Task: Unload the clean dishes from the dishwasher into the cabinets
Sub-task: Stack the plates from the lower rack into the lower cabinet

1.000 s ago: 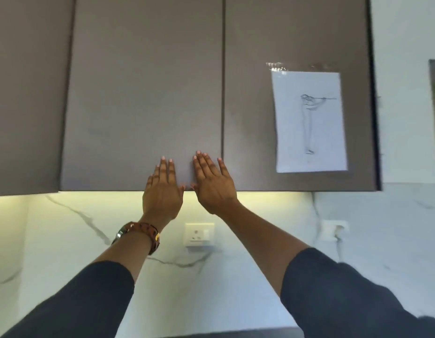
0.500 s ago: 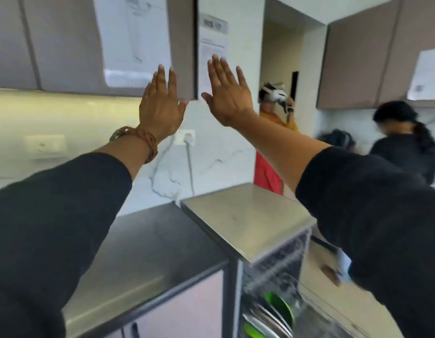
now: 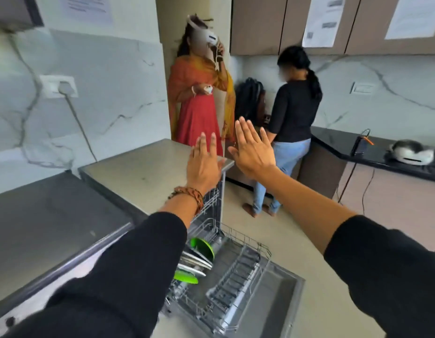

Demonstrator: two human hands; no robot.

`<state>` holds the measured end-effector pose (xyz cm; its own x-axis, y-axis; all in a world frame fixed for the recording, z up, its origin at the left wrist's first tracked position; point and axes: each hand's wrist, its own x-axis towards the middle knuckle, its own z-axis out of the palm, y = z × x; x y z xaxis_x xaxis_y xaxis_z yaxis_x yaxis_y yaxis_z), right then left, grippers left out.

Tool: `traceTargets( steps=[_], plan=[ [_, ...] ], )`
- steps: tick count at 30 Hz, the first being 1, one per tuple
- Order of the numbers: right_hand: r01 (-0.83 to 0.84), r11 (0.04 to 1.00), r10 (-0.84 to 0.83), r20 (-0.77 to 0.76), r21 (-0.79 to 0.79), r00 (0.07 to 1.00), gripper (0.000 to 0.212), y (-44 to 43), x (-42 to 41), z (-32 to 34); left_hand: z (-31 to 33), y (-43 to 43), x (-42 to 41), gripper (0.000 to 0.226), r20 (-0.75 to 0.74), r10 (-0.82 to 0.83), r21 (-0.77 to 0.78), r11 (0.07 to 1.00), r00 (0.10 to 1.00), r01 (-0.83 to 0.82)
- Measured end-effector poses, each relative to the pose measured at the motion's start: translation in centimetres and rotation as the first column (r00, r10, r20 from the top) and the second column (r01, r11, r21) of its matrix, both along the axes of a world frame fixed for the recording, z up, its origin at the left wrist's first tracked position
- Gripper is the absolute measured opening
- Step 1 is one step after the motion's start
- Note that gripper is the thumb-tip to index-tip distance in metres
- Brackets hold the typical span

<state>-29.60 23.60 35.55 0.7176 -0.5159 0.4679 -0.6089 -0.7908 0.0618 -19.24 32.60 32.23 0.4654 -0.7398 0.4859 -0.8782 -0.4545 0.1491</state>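
both hands, left hand (image 3: 203, 164) and right hand (image 3: 254, 151), fingers straight, above the dishwasher rack (image 3: 233, 272)

lower rack (image 3: 248, 267) | on dishwasher door (image 3: 280, 296) | holds green plates (image 3: 203, 246), pale plates (image 3: 195, 261) on edge

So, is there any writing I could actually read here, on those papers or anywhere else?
No text here is legible.
wall sheet: printed lines, too blurred to read.
left cabinet sheet: dark text blocks, too small and blurred to read.
right cabinet sheet: washed out, unreadable.
No brand or number shows elsewhere.
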Motion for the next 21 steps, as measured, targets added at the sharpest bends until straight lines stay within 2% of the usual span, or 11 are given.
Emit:
traceTargets(
  steps=[8,12,18,21],
  plan=[
    [0.042,0.985,-0.024,-0.109,0.167,0.994,0.065,-6.9,-1.5,-13.9,-15.1,-5.1,0.1,0.068,-0.182,0.049,0.242,0.970,0.982,-0.003],
    [0.071,0.957,-0.007,-0.223,0.280,0.975,0.066,-9.0,-1.2,-21.2,-21.7,-6.3,0.2,0.066,-0.278,0.100,0.329,0.944,0.955,-0.004],
    [0.038,0.908,0.123,-0.354,0.416,0.927,0.067,-10.4,1.2,-31.7,-31.4,-7.0,0.2,0.066,-0.396,0.228,0.424,0.904,0.889,-0.042],
    [-0.025,0.892,0.228,-0.401,0.451,0.887,0.077,-10.6,3.0,-37.0,-36.0,-7.4,1.0,0.066,-0.429,0.315,0.460,0.883,0.847,-0.095]
  ],
)
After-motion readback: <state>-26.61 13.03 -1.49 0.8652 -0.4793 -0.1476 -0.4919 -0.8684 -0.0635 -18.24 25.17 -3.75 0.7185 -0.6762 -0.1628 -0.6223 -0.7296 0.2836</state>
